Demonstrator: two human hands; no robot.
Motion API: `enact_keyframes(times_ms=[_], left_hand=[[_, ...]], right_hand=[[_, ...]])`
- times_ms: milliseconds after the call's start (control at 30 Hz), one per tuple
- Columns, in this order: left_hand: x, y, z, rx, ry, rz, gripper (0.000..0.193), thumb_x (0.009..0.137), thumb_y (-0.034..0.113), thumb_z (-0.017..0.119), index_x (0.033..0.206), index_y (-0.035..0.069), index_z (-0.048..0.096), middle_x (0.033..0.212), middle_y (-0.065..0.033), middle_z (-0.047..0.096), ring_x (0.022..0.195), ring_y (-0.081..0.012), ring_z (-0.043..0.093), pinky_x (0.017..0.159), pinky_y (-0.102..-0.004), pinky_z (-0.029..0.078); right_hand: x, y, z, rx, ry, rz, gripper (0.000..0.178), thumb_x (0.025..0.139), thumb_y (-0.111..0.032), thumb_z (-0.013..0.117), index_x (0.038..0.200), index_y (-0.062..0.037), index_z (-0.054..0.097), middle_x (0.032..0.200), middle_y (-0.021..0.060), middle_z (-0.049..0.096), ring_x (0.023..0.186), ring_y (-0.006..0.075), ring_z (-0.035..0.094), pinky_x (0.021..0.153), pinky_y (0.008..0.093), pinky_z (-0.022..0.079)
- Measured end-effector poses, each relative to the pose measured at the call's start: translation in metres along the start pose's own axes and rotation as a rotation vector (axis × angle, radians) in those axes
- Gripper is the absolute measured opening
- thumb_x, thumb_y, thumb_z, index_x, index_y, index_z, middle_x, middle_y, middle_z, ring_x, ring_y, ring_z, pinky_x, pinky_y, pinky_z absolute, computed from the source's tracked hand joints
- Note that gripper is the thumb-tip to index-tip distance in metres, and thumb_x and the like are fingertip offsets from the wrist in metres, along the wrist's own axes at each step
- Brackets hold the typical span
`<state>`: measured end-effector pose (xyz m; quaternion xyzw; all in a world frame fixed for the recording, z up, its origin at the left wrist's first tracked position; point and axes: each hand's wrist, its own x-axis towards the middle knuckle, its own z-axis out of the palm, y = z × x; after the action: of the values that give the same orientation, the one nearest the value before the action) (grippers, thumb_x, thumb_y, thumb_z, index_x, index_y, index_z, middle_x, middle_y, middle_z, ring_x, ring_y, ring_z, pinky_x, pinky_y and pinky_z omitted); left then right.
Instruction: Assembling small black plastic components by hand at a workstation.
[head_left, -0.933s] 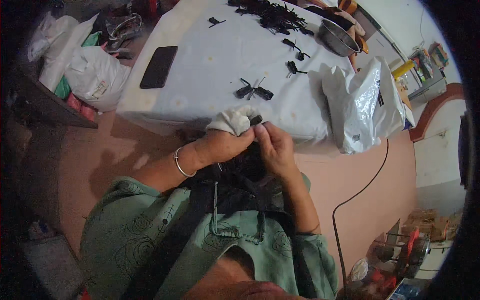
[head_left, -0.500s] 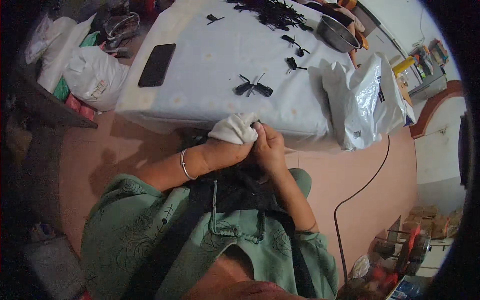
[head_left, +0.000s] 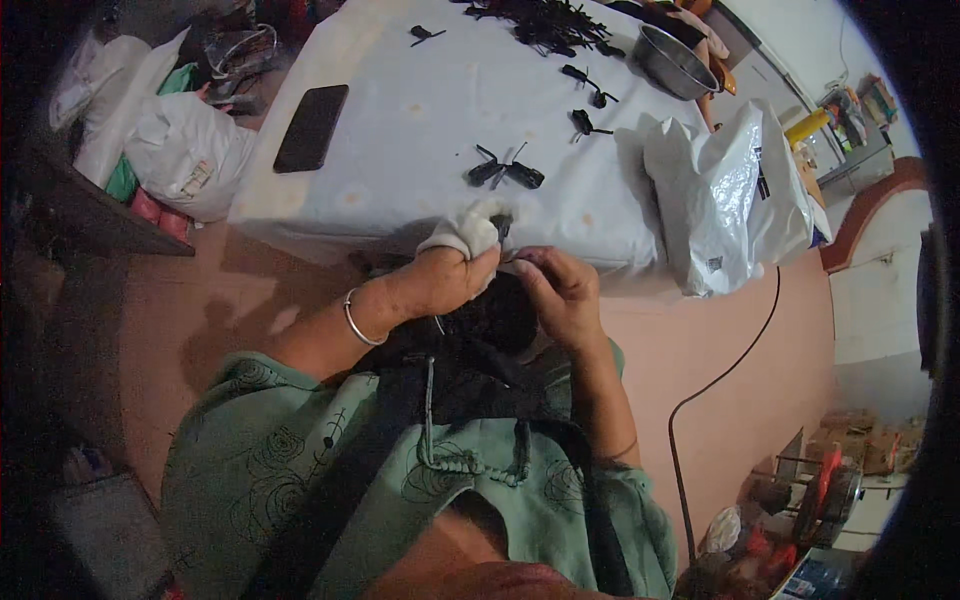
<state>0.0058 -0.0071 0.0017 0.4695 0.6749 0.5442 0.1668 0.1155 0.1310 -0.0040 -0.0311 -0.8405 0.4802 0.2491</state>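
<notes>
At the near edge of the white-covered table [head_left: 400, 140], my left hand [head_left: 435, 280] is closed around a bunched white cloth [head_left: 462, 230]. A small black piece [head_left: 502, 228] shows at the cloth's right side, held with it. My right hand [head_left: 568, 295] is just to the right, thumb and fingertips pinched together close to the cloth. What the pinch holds is too small to make out. Beyond both hands, a pair of small black pieces with thin stems [head_left: 505, 173] lies on the table.
A dark phone [head_left: 312, 128] lies at the table's left. At the far side are a heap of black pieces [head_left: 545, 25] and a metal bowl [head_left: 675, 62]. A white plastic bag [head_left: 715, 200] stands at the right edge. A black cable [head_left: 725, 355] crosses the floor.
My right hand has drawn away from the cloth, to the right and slightly down. The left hand has shifted a little left, and the black piece at the cloth is now more exposed.
</notes>
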Motion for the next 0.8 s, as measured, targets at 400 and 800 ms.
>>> enact_keyframes(times_ms=[400,800], left_hand=[[0.000,-0.006,0.008,-0.093,0.040,0.007,0.023,0.080,0.011,0.049,0.100,0.000,0.048,0.084,-0.0123,0.054,0.077,-0.0257,0.054,0.070,-0.0339,0.043],[0.006,-0.002,0.006,0.554,-0.002,0.204,0.017,0.076,0.013,0.054,0.089,0.002,0.052,0.086,-0.0196,0.054,0.076,-0.0372,0.053,0.066,-0.0436,0.044]], right_hand=[[0.007,-0.010,0.009,-0.083,-0.067,0.103,0.019,0.088,-0.013,0.048,0.075,0.0009,0.051,0.058,0.0069,0.044,0.057,0.0092,0.039,0.053,0.0264,0.037],[0.014,0.021,0.023,0.169,-0.114,0.182,0.021,0.087,-0.016,0.050,0.075,0.0017,0.051,0.062,0.0211,0.048,0.050,0.0265,0.039,0.051,0.0320,0.039]])
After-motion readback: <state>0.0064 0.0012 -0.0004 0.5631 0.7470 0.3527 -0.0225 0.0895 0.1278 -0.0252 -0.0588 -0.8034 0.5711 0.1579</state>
